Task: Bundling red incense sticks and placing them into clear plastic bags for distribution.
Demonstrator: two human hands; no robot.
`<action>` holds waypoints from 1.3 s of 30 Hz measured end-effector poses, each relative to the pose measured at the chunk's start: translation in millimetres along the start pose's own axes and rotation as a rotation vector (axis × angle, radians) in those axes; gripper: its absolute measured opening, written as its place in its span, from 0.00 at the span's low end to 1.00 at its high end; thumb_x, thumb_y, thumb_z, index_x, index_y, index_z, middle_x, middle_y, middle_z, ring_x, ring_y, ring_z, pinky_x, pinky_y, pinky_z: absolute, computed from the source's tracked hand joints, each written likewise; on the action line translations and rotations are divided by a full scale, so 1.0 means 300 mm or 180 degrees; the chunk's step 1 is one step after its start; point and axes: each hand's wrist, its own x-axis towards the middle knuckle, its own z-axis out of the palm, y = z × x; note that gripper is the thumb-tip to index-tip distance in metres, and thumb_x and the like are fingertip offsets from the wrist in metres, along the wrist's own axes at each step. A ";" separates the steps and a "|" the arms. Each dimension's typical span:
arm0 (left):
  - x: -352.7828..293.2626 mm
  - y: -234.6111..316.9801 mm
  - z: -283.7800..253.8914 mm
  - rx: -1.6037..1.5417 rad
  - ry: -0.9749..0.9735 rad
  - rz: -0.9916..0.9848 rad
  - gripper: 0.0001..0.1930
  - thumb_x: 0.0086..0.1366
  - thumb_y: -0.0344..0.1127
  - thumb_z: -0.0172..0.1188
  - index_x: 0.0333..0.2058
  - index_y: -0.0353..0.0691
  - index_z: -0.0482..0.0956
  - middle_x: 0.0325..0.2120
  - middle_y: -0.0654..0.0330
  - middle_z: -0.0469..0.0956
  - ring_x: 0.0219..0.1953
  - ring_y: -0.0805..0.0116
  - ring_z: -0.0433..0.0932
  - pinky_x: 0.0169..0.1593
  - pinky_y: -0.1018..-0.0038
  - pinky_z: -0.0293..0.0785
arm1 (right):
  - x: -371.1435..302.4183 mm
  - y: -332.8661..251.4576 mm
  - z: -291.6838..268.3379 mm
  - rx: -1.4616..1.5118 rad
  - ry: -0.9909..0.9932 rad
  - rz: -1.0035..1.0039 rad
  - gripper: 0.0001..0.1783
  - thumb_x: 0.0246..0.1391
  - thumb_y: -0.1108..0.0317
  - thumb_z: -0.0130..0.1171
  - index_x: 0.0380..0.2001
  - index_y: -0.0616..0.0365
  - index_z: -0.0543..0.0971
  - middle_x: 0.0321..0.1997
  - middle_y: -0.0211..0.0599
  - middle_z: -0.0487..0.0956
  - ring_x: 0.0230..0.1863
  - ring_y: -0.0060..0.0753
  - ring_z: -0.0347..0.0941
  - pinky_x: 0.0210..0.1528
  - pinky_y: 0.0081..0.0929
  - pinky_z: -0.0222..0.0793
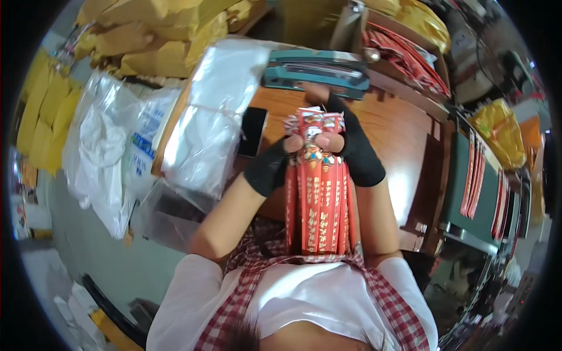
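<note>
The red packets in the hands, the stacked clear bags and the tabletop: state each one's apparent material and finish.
Red packets: coated paper or plastic film, unclear which; printed faces, slight sheen. Stacked clear bags: thin glossy plastic, going by transparency and white glare. Tabletop: probably smooth wood or laminate; brown, reflecting light.

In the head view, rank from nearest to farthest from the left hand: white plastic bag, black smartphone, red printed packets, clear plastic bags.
1. Red printed packets: held in the left hand.
2. Black smartphone: on the table, beyond the hand.
3. Clear plastic bags: left of the smartphone.
4. White plastic bag: farthest left.
</note>
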 end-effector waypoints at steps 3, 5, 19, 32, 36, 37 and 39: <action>0.036 -0.123 -0.089 -0.1073 -0.0942 0.0498 0.37 0.52 0.58 0.68 0.52 0.41 0.65 0.41 0.61 0.75 0.44 0.67 0.78 0.48 0.73 0.77 | 0.024 0.126 -0.062 0.0182 -0.0351 0.0356 0.50 0.37 0.59 0.73 0.63 0.63 0.62 0.45 0.40 0.77 0.45 0.29 0.75 0.50 0.27 0.70; -0.011 -0.102 -0.085 -0.0842 -0.1144 -0.0037 0.35 0.54 0.58 0.66 0.50 0.41 0.66 0.41 0.62 0.75 0.44 0.68 0.78 0.48 0.74 0.76 | 0.029 0.060 -0.014 0.0328 -0.0806 0.0365 0.50 0.37 0.59 0.71 0.63 0.64 0.62 0.45 0.41 0.78 0.45 0.30 0.76 0.49 0.27 0.71; -0.569 0.082 -0.398 0.6777 0.3706 0.1443 0.31 0.55 0.34 0.65 0.57 0.37 0.65 0.51 0.43 0.68 0.56 0.45 0.65 0.60 0.57 0.59 | 0.079 0.257 -0.105 0.0715 -0.1203 0.0728 0.43 0.34 0.52 0.69 0.51 0.71 0.70 0.51 0.50 0.74 0.48 0.42 0.75 0.50 0.39 0.73; -0.049 0.125 -0.082 0.4411 0.2368 0.1383 0.08 0.59 0.36 0.56 0.31 0.37 0.73 0.24 0.48 0.77 0.31 0.47 0.78 0.33 0.61 0.71 | 0.054 0.265 -0.082 0.1286 -0.0954 0.0807 0.34 0.38 0.56 0.67 0.46 0.68 0.74 0.41 0.46 0.80 0.39 0.34 0.79 0.45 0.30 0.77; 0.006 -0.009 0.017 0.5520 0.2884 0.2583 0.06 0.63 0.34 0.51 0.37 0.41 0.73 0.22 0.49 0.77 0.26 0.45 0.77 0.29 0.57 0.70 | 0.048 0.265 -0.056 0.1909 -0.0893 0.0328 0.32 0.43 0.63 0.64 0.53 0.64 0.70 0.43 0.36 0.79 0.42 0.25 0.78 0.47 0.22 0.74; 0.021 -0.005 0.019 0.5553 0.2655 0.2855 0.06 0.63 0.34 0.52 0.37 0.43 0.73 0.22 0.50 0.77 0.26 0.46 0.77 0.28 0.57 0.70 | 0.049 0.251 -0.052 0.1911 -0.0875 0.0295 0.32 0.43 0.63 0.64 0.53 0.64 0.70 0.43 0.36 0.79 0.42 0.25 0.78 0.47 0.22 0.74; 0.022 -0.024 0.037 0.5784 0.2371 0.2620 0.09 0.63 0.35 0.55 0.40 0.39 0.78 0.32 0.50 0.80 0.32 0.51 0.80 0.36 0.64 0.75 | 0.026 0.219 -0.060 0.1804 -0.0797 0.0410 0.31 0.45 0.64 0.63 0.54 0.63 0.69 0.45 0.36 0.78 0.46 0.25 0.76 0.52 0.24 0.71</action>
